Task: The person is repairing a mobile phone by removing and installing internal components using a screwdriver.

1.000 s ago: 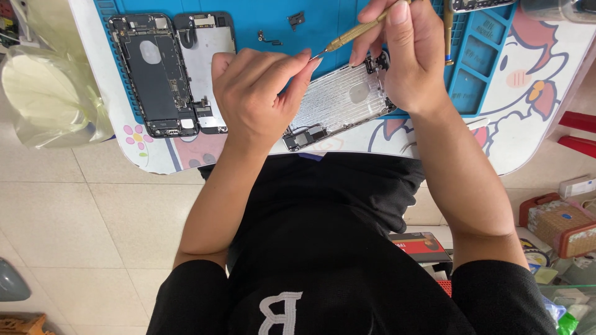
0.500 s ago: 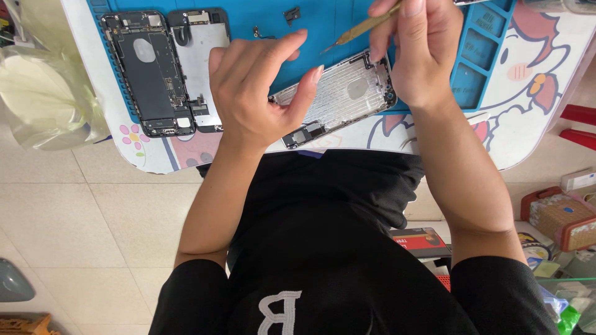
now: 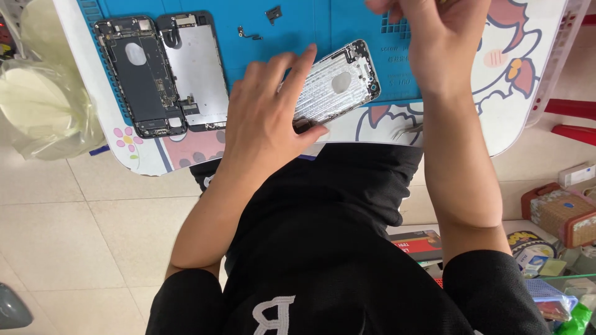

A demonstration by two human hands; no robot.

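Silver phone housing [image 3: 335,84] lies tilted on the blue mat [image 3: 298,25], near worktop edge. Our left hand [image 3: 264,124] rests on its near end, fingers spread flat, pinning it. Right hand [image 3: 444,46] hovers beyond its right end, grip contents hidden. We judge: hold housing firmly, avoid sliding.

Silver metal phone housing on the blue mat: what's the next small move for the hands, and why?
Probably bring the right hand back down to the silver metal phone housing. The left hand lies flat on its near end, pinning it to the blue rubber work mat, while the right hand is lifted clear above the far end, leaving the housing's open inside exposed.
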